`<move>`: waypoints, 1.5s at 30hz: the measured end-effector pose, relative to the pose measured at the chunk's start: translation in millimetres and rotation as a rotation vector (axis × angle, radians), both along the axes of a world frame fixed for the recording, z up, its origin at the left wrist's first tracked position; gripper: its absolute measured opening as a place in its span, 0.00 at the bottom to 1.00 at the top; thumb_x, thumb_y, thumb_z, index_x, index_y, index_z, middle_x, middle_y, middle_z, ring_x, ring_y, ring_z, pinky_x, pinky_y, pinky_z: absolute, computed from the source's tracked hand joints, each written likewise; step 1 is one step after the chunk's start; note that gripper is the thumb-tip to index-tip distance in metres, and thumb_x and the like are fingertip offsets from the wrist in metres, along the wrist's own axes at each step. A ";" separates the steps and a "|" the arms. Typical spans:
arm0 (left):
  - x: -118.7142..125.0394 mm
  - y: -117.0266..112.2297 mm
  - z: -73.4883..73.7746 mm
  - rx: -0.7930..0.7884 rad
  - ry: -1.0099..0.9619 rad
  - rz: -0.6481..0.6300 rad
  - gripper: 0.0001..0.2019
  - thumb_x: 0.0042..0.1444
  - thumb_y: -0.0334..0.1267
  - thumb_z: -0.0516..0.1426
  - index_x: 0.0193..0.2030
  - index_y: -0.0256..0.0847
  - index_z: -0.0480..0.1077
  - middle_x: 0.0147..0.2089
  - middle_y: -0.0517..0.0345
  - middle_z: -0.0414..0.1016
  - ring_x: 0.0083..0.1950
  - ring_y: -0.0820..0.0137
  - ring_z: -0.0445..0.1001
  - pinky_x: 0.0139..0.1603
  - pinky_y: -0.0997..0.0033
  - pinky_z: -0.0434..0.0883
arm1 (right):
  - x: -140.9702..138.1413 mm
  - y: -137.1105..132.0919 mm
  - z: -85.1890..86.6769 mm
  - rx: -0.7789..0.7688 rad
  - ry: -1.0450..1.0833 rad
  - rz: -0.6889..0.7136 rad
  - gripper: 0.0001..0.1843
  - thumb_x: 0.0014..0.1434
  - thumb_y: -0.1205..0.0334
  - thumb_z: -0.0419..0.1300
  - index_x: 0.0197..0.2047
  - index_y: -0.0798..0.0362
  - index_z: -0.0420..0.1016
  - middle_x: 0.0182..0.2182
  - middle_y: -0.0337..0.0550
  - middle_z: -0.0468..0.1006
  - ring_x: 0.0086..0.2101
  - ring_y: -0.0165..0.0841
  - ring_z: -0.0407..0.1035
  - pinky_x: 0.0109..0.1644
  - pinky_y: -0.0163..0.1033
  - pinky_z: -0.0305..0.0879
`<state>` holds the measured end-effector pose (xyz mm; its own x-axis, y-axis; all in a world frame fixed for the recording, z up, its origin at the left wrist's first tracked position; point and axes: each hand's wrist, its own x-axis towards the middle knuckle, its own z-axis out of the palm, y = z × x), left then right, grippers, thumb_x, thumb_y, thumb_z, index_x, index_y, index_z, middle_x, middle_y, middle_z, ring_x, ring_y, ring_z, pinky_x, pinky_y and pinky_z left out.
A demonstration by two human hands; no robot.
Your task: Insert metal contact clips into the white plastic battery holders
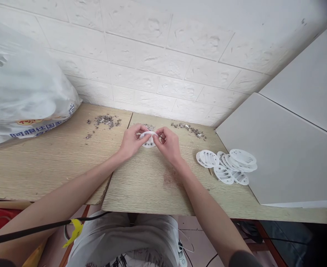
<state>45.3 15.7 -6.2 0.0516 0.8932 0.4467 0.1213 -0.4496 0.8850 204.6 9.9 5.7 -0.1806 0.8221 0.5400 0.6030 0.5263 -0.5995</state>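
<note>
Between both hands, just above the table, is a white round plastic plate (pixel 149 144) with small metal pieces set in it. My left hand (pixel 132 140) grips its left edge, the thumb lying across the top face. On the opposite edge, my right hand (pixel 168 142) holds the plate too, its thumb pressed on the surface. A thin dark item shows by the right fingers, too small to name. Behind the hands lies a small heap of tiny metal parts (pixel 149 127), partly hidden by the fingers.
More metal parts (pixel 107 121) are scattered at the back left, and another strip of metal parts (pixel 189 129) at the back right. Several similar white plates (pixel 242 156) are piled at right. A filled plastic bag (pixel 27 89) stands at left, a white panel (pixel 285 155) at right.
</note>
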 end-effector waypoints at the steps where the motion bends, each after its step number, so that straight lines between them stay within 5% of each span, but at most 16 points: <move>1: -0.8 -0.9 0.9 0.080 0.057 0.007 0.09 0.51 0.42 0.61 0.32 0.38 0.70 0.35 0.55 0.70 0.39 0.69 0.70 0.33 0.73 0.70 | 0.2 -0.2 -1.4 0.053 -0.038 -0.007 0.05 0.57 0.60 0.55 0.34 0.53 0.68 0.30 0.40 0.74 0.25 0.27 0.62 0.31 0.33 0.57; 8: -3.3 -4.8 4.1 0.473 0.314 0.035 0.04 0.57 0.36 0.57 0.33 0.38 0.70 0.38 0.55 0.66 0.41 0.71 0.69 0.36 0.72 0.70 | 1.8 -0.3 -8.6 0.266 -0.192 -0.048 0.04 0.59 0.64 0.53 0.36 0.52 0.68 0.31 0.41 0.74 0.27 0.28 0.66 0.30 0.33 0.57; 22: -4.4 -6.0 5.0 0.637 0.372 0.066 0.03 0.58 0.32 0.56 0.33 0.39 0.68 0.37 0.55 0.68 0.39 0.71 0.69 0.38 0.70 0.68 | 5.9 6.4 -18.1 0.462 -0.171 -0.001 0.07 0.60 0.64 0.53 0.31 0.52 0.70 0.26 0.41 0.72 0.25 0.27 0.65 0.26 0.32 0.57; 27: -4.8 -0.8 2.7 0.401 0.395 0.131 0.06 0.55 0.39 0.59 0.33 0.39 0.73 0.34 0.56 0.70 0.35 0.71 0.68 0.34 0.71 0.66 | 2.9 1.0 -6.4 0.216 -0.130 0.012 0.07 0.58 0.65 0.54 0.34 0.53 0.73 0.29 0.42 0.75 0.28 0.29 0.67 0.31 0.33 0.59; 33: -4.2 2.0 3.7 -0.057 0.512 0.052 0.08 0.47 0.43 0.62 0.30 0.41 0.78 0.30 0.57 0.75 0.30 0.70 0.68 0.30 0.71 0.64 | 1.9 -0.6 7.2 -0.356 -0.097 -0.033 0.04 0.47 0.65 0.59 0.24 0.55 0.73 0.20 0.38 0.73 0.24 0.28 0.63 0.28 0.34 0.53; 37: -1.2 -3.6 7.5 -0.218 0.534 0.000 0.10 0.44 0.43 0.62 0.30 0.40 0.79 0.23 0.58 0.74 0.26 0.70 0.68 0.26 0.71 0.62 | 6.9 1.4 9.8 -0.662 0.035 0.034 0.03 0.40 0.65 0.60 0.21 0.56 0.72 0.18 0.36 0.69 0.24 0.29 0.62 0.27 0.33 0.53; 45: -1.4 -4.3 6.5 -0.351 0.553 -0.139 0.06 0.41 0.37 0.60 0.27 0.41 0.78 0.27 0.57 0.78 0.29 0.67 0.73 0.26 0.70 0.65 | 10.6 6.8 4.9 -0.874 0.036 0.097 0.05 0.36 0.64 0.60 0.21 0.56 0.75 0.14 0.34 0.66 0.19 0.26 0.55 0.23 0.34 0.45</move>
